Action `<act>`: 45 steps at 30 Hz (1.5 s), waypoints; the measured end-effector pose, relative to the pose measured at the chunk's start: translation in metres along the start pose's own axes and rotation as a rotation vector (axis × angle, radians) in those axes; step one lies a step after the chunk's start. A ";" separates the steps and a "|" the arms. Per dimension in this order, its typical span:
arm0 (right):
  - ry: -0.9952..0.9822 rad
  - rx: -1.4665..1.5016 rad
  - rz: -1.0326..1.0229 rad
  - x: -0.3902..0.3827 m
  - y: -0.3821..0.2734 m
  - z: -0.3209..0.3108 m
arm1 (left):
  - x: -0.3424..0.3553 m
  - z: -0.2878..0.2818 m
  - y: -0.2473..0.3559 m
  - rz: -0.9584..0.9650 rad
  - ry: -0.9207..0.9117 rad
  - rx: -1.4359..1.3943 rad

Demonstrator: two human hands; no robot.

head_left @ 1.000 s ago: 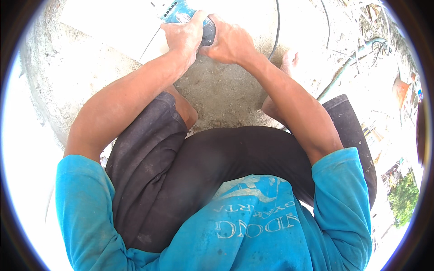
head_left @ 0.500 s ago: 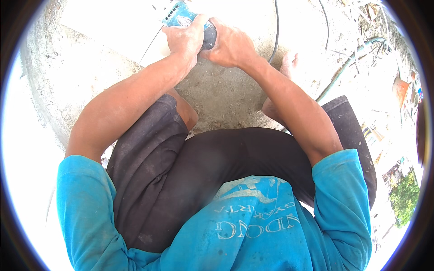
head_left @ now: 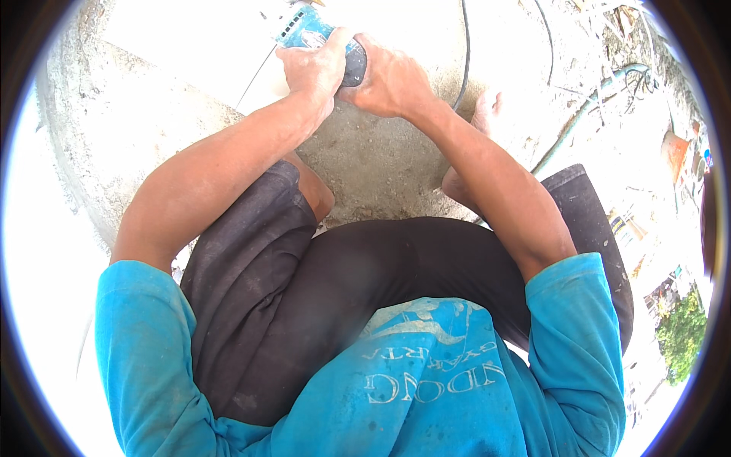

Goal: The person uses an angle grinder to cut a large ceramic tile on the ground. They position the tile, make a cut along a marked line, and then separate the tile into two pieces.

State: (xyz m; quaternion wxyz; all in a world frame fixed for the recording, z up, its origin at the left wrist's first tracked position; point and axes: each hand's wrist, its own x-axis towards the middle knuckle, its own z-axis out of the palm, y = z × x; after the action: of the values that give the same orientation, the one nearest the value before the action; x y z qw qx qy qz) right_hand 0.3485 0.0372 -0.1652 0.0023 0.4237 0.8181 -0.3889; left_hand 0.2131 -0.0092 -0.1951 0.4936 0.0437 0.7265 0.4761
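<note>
A blue handheld power tool (head_left: 311, 32) with dark vent slots and a rounded black end is at the far side, left of the middle. My left hand (head_left: 314, 68) wraps round its body, thumb across the top. My right hand (head_left: 392, 80) is closed on the black end, the thumb side close to my left hand. The tool's far working end is lost in glare, so I cannot see what it touches. Below both hands lies dusty grey ground (head_left: 373, 156), between my bent legs.
A black cable (head_left: 466, 53) runs down just right of the hands, beside my bare foot (head_left: 487, 114). Further right lie a thinner cable (head_left: 547, 38), a greenish hose (head_left: 582, 118), scattered debris and an orange piece (head_left: 674, 154). A pale slab edge (head_left: 171, 80) slants across the left.
Both hands and the power tool have shifted very slightly toward me and to the right. The grip looks the same.
</note>
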 end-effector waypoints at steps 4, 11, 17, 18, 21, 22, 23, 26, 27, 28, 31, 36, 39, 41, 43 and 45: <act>-0.006 -0.002 0.002 0.000 0.001 0.000 | 0.002 0.000 -0.003 0.009 0.011 0.026; -0.022 0.016 -0.022 0.002 0.004 0.001 | -0.005 0.002 0.004 -0.053 0.044 0.046; -0.023 0.020 -0.013 -0.001 -0.008 -0.007 | -0.019 -0.001 0.025 -0.062 0.064 0.033; -0.021 0.029 -0.016 0.001 -0.013 -0.010 | -0.022 -0.003 0.032 -0.063 0.061 0.026; -0.034 0.066 -0.014 0.007 -0.034 -0.016 | -0.025 -0.020 0.048 0.101 0.014 -0.011; -0.025 0.091 -0.036 0.010 -0.039 -0.016 | -0.029 -0.022 0.057 0.129 0.065 -0.047; -0.016 0.115 -0.059 0.014 -0.045 -0.016 | -0.028 -0.029 0.061 0.129 0.059 -0.070; -0.024 0.152 -0.090 0.030 -0.067 -0.014 | -0.025 -0.050 0.084 0.131 0.084 -0.094; -0.033 0.160 -0.100 0.036 -0.075 -0.013 | -0.024 -0.057 0.092 0.127 0.105 -0.077; -0.047 0.167 -0.102 0.040 -0.083 -0.012 | -0.023 -0.065 0.099 0.124 0.127 -0.062; -0.089 0.178 -0.120 0.055 -0.110 -0.009 | -0.019 -0.090 0.111 0.204 0.151 -0.081; -0.188 0.161 -0.118 0.096 -0.143 0.005 | 0.002 -0.116 0.131 0.282 0.255 -0.098; -0.076 0.137 -0.173 0.125 -0.158 0.012 | 0.034 -0.135 0.145 0.295 0.244 -0.132; -0.091 0.122 -0.178 0.150 -0.170 0.017 | 0.054 -0.141 0.152 0.322 0.316 -0.142; -0.114 0.116 -0.170 0.174 -0.179 0.018 | 0.075 -0.151 0.165 0.360 0.293 -0.145; -0.146 0.128 -0.156 0.200 -0.191 0.018 | 0.094 -0.161 0.183 0.434 0.241 -0.126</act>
State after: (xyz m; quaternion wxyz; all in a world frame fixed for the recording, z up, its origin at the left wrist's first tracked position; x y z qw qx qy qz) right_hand 0.0820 0.0993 -0.1234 0.0045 0.3286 0.8197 -0.4691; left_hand -0.0316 0.0355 -0.1149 0.2915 0.1109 0.7226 0.6169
